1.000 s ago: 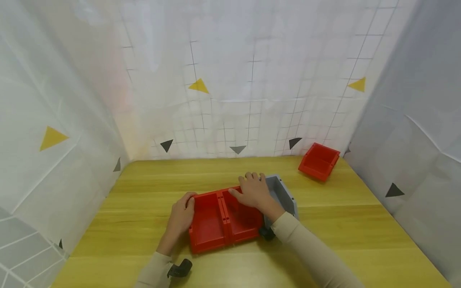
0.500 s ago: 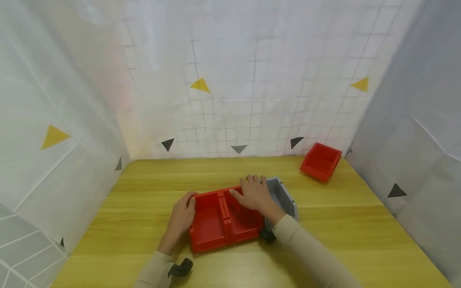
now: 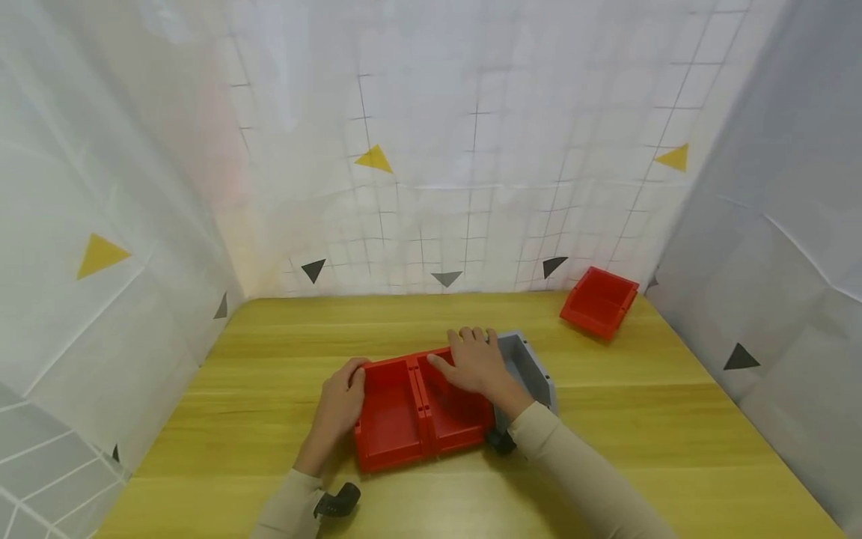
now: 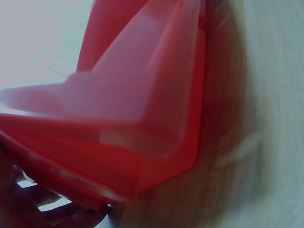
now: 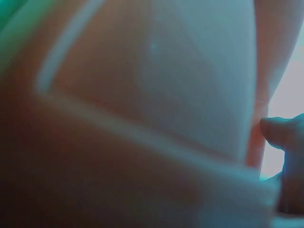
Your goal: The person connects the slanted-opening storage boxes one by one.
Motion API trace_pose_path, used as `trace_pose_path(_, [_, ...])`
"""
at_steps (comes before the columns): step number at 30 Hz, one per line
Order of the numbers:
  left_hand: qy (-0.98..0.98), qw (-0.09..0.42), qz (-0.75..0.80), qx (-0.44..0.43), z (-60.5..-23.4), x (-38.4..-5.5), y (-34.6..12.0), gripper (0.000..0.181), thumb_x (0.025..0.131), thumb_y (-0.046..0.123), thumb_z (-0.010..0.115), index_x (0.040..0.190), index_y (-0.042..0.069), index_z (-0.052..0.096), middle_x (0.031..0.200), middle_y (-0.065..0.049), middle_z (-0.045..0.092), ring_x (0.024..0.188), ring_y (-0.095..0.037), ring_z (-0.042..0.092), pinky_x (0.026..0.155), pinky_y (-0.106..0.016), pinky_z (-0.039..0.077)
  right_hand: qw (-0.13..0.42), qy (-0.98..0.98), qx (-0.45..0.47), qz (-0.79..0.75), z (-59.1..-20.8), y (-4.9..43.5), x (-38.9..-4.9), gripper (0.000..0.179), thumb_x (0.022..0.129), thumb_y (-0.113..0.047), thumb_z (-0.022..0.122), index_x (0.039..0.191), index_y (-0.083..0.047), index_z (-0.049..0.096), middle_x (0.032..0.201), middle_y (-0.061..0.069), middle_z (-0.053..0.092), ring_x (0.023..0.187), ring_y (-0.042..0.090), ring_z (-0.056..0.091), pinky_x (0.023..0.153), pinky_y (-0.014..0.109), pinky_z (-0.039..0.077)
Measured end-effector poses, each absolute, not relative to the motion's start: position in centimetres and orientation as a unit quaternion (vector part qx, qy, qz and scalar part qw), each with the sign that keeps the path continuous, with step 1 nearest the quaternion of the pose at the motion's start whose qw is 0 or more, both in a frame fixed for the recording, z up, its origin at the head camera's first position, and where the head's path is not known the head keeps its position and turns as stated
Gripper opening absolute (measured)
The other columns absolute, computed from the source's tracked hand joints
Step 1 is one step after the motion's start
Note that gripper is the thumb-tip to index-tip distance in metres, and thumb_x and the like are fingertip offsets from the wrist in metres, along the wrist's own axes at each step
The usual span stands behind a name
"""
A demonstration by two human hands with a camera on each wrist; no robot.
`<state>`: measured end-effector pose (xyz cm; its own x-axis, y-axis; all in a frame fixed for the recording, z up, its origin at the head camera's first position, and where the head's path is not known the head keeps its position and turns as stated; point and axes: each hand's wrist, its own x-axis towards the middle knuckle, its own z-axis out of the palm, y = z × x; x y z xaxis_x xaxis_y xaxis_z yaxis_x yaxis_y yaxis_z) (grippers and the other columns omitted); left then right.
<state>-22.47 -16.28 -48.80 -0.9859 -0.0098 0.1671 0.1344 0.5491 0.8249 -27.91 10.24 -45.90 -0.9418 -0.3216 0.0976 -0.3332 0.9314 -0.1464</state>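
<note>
Two red storage bins stand side by side on the wooden table, a left one point(image 3: 389, 423) and a right one point(image 3: 459, 427). Against the right one sits a grey bin point(image 3: 528, 365), partly hidden behind the forearm. My left hand point(image 3: 340, 404) grips the outer left wall of the left bin near its back corner. In the left wrist view its fingers point(image 4: 52, 213) curl under the red wall. My right hand point(image 3: 474, 364) holds the back wall of the right red bin, thumb inside and fingers over the rim close to the grey bin. The right wrist view is blurred.
Another red bin point(image 3: 599, 303) lies tilted at the table's back right. White sheeting point(image 3: 431, 150) with yellow and dark triangles encloses the wooden table point(image 3: 646, 434) at the back and sides. Black wrist devices sit near both sleeves.
</note>
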Motion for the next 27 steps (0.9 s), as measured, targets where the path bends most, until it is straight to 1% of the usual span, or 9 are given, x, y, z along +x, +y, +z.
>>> trace_pose_path(5, [-0.874,0.073,-0.479,-0.035,-48.86,-22.42,-16.34,0.030,0.113,0.020,0.044,0.132,0.013,0.066,0.115,-0.010,0.069,0.086,-0.026,0.061,0.070,-0.039,0.051,0.038,-0.982,0.167,0.081,-46.04,10.20,-27.89,0.079,0.103,-0.063,0.048,0.153,-0.003,0.047,0.145,0.022,0.051,0.136,0.045,0.041,0.115,0.065,0.017])
trace_pose_path(12, [-0.874,0.076,-0.478,-0.036,-48.74,-22.49,-16.37,0.030,0.113,0.021,0.045,0.131,0.014,0.067,0.115,-0.010,0.070,0.089,-0.026,0.062,0.074,-0.041,0.052,0.037,-0.982,0.166,0.083,-45.84,10.10,-27.79,0.081,0.102,-0.064,0.048,0.154,-0.001,0.046,0.147,0.023,0.050,0.137,0.046,0.041,0.115,0.066,0.018])
trace_pose_path(18, [-0.875,0.073,-0.477,-0.035,-48.64,-22.66,-16.36,0.030,0.113,0.021,0.044,0.133,0.014,0.066,0.116,-0.010,0.070,0.089,-0.027,0.062,0.072,-0.040,0.052,0.037,-0.982,0.162,0.085,-45.89,10.15,-27.86,0.083,0.102,-0.065,0.047,0.156,-0.001,0.043,0.150,0.022,0.048,0.138,0.045,0.039,0.115,0.065,0.018])
trace_pose_path(23, [-0.876,0.069,-0.475,-0.035,-48.61,-22.59,-16.34,0.031,0.113,0.020,0.044,0.134,0.013,0.065,0.116,-0.010,0.069,0.090,-0.027,0.062,0.074,-0.040,0.052,0.037,-0.981,0.167,0.088,-46.10,10.26,-27.87,0.083,0.103,-0.065,0.046,0.156,-0.002,0.043,0.150,0.022,0.048,0.138,0.045,0.039,0.115,0.065,0.018])
trace_pose_path(27, [-0.874,0.068,-0.480,-0.031,-48.59,-22.42,-16.29,0.030,0.113,0.021,0.044,0.132,0.015,0.066,0.115,-0.010,0.069,0.088,-0.027,0.062,0.068,-0.039,0.052,0.048,-0.978,0.172,0.107,-46.06,10.39,-27.70,0.082,0.102,-0.064,0.048,0.154,-0.001,0.045,0.147,0.023,0.050,0.136,0.046,0.041,0.114,0.065,0.020])
